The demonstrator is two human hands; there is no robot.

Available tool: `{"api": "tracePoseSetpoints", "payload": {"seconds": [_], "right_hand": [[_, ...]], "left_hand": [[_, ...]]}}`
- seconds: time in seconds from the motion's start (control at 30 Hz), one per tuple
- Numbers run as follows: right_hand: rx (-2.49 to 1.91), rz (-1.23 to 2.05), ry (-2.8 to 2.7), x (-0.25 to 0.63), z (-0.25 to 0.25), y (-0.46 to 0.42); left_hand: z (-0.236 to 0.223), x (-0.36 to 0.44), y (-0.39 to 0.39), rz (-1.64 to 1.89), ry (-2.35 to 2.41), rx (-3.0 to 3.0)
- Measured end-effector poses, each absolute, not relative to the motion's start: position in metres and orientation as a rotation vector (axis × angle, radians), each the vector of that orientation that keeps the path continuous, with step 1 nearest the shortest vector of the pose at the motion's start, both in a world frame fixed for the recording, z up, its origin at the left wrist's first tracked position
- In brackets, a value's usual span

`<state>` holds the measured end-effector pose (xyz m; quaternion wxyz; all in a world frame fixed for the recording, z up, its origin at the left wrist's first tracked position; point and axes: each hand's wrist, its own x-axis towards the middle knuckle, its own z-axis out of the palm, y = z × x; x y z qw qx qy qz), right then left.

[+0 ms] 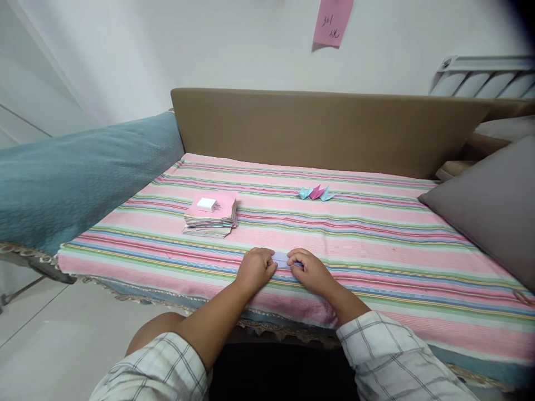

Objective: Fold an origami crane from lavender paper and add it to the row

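A small folded piece of lavender paper [281, 259] lies on the striped cloth near the front edge. My left hand [256, 270] pinches its left end, and my right hand [310, 271] pinches its right end. Both hands are closed, with fingers and thumbs bent around the paper and hiding its ends. Farther back on the cloth stand several folded paper cranes [316, 192], light blue and magenta. To the left sits a stack of square paper [211, 220] with a pink sheet on top.
A white plug adapter [207, 205] rests on the paper stack. The striped cloth [376, 223] covers the sofa seat. A brown backrest [313, 131] rises behind, a blue-covered armrest [92, 167] stands left, and a grey cushion [493, 206] leans at right.
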<state>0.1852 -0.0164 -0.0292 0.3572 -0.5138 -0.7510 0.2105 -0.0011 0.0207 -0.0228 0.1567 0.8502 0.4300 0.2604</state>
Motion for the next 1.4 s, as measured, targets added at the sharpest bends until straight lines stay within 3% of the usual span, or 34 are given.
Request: {"api": "tracePoseSetpoints", "payload": {"seconds": [1.17, 1.4], "right_hand": [[-1.152, 0.088, -2.339, 0.201, -0.044, -0.023], [-1.182, 0.119, -2.322, 0.2, -0.043, -0.025]], "left_hand": [[-0.023, -0.002, 0.023, 0.727, 1.224, 2.428], [-0.024, -0.003, 0.023, 0.745, 1.209, 2.435]]}}
